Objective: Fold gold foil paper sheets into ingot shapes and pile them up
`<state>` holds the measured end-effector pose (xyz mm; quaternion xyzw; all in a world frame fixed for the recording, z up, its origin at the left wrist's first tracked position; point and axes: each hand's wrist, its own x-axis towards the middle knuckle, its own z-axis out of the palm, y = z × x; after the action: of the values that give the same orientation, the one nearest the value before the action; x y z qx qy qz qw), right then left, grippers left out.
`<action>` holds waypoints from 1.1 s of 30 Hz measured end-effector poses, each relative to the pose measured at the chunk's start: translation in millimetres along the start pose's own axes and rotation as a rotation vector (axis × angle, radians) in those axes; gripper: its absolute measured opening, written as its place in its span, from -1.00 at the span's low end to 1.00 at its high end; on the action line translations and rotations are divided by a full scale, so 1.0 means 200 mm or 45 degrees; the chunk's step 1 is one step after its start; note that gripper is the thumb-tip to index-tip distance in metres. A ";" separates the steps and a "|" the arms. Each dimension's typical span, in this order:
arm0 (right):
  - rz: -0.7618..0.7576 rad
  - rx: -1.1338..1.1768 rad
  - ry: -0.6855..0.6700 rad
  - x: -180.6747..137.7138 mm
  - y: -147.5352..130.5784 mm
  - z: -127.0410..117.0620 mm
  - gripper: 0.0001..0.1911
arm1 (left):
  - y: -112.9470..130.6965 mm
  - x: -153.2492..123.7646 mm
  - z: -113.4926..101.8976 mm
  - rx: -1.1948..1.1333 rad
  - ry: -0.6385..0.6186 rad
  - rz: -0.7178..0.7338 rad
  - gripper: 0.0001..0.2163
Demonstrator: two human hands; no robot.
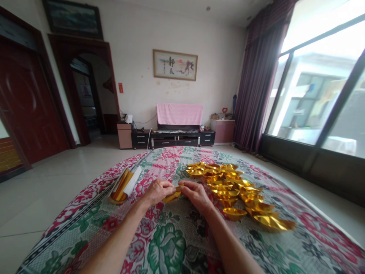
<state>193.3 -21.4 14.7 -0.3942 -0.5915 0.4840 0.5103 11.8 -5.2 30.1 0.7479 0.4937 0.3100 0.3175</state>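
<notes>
My left hand [157, 191] and my right hand [196, 194] meet in the middle over a floral cloth [171, 243], and both pinch one piece of gold foil paper [172, 196] between their closed fingers. Just to the right of my right hand lies a long heap of folded gold paper ingots [239, 190], running from the middle back toward the front right. A stack of flat gold paper sheets [123, 184] with a white backing sits to the left of my left hand.
The floral cloth covers a wide surface on a pale tiled floor [57, 175]. Behind it stand a dark low TV cabinet [173, 137] with a pink cloth, a dark red door [25, 106] at left, and large windows with purple curtains [256, 76] at right.
</notes>
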 end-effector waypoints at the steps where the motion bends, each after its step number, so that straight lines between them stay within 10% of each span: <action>1: -0.001 -0.007 0.001 0.00 0.00 0.00 -0.66 | 0.00 0.00 0.00 -0.001 -0.001 -0.004 -0.69; 33: -0.025 -0.030 -0.042 0.00 0.00 0.00 -0.70 | 0.00 0.00 0.01 -0.015 0.019 -0.013 -0.68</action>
<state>193.0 -21.3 14.2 -0.3863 -0.6094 0.4783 0.5007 14.0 -6.3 29.3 0.7412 0.4981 0.3167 0.3198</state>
